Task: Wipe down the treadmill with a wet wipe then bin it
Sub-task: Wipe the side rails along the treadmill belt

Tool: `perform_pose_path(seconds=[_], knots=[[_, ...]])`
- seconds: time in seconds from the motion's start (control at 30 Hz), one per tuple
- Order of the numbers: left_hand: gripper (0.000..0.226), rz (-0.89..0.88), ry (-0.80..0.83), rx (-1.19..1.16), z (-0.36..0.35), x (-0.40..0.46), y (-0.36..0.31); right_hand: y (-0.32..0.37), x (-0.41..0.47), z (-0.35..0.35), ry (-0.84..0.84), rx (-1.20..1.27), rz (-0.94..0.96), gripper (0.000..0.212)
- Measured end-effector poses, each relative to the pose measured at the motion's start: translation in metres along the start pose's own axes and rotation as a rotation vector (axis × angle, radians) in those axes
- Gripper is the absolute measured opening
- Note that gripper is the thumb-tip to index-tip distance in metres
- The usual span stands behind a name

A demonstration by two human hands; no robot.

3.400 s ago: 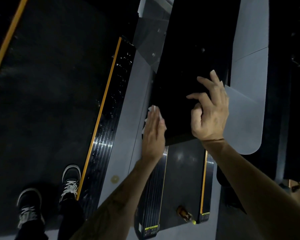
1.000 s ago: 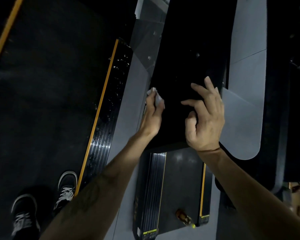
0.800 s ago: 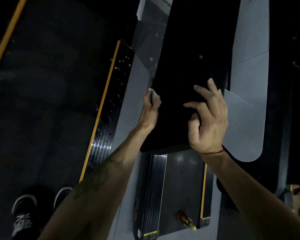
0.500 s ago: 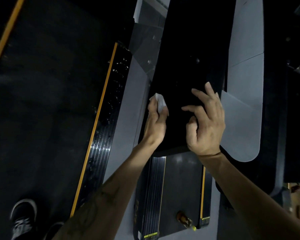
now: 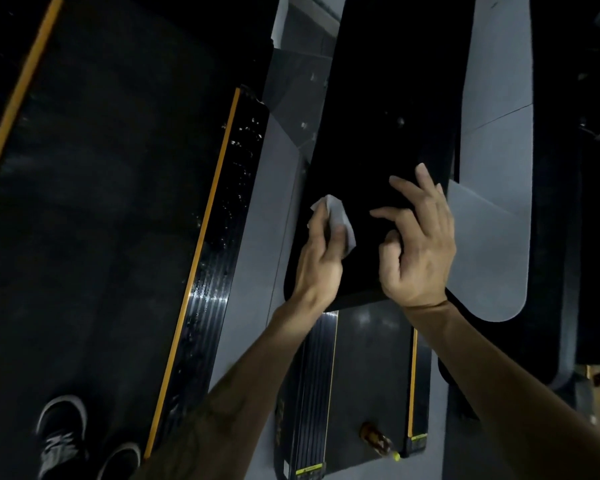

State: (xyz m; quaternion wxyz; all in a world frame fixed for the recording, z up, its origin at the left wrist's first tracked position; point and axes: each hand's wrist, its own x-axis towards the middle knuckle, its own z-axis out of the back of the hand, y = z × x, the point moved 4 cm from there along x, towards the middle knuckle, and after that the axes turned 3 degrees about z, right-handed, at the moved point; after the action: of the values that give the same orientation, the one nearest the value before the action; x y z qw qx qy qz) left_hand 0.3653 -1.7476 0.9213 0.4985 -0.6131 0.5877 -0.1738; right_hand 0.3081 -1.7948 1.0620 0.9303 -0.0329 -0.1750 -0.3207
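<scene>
The treadmill's black panel (image 5: 378, 140) runs down the middle of the head view, seen from above. My left hand (image 5: 321, 263) grips a crumpled white wet wipe (image 5: 336, 216) and presses it on the panel near its left edge. My right hand (image 5: 418, 247) rests on the same panel just to the right, fingers loosely bent and holding nothing. About a hand's width separates the two hands.
A dark treadmill belt (image 5: 101, 202) with yellow side stripes (image 5: 201, 237) lies at the left, with my two shoes (image 5: 63, 434) on it. Below the panel sits another belt deck (image 5: 368, 368) with a small bottle (image 5: 378, 443) on it. Grey side rails (image 5: 492, 216) flank the panel.
My left hand slid the wipe up along the panel's left edge, then came back down and inward onto its face. My right hand stayed in place.
</scene>
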Motion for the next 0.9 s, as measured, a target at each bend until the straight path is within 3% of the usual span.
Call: perform_pose_path(seconds=[0.13, 0.27, 0.37, 0.5, 0.7, 0.9], knots=[[0.056, 0.015, -0.039, 0.090, 0.007, 0.021, -0.007, 0.000, 0.001, 0.000, -0.003, -0.010, 0.001, 0.036], [0.056, 0.110, -0.068, 0.031, 0.010, 0.044, -0.013, 0.000, 0.001, -0.001, -0.002, 0.006, 0.007, 0.037], [0.063, 0.045, -0.060, 0.088, 0.006, 0.015, -0.010, -0.001, 0.002, 0.001, -0.024, 0.008, 0.008, 0.038], [0.061, -0.168, 0.015, 0.137, -0.006, -0.023, -0.003, -0.001, 0.000, 0.000, -0.034, 0.008, -0.004, 0.039], [0.055, -0.289, 0.077, 0.275, -0.013, -0.006, -0.011, -0.001, -0.001, 0.000, -0.032, 0.016, -0.022, 0.047], [0.057, -0.170, 0.069, 0.290, -0.007, 0.034, -0.024, 0.001, -0.001, 0.000, -0.021, 0.016, -0.016, 0.047]])
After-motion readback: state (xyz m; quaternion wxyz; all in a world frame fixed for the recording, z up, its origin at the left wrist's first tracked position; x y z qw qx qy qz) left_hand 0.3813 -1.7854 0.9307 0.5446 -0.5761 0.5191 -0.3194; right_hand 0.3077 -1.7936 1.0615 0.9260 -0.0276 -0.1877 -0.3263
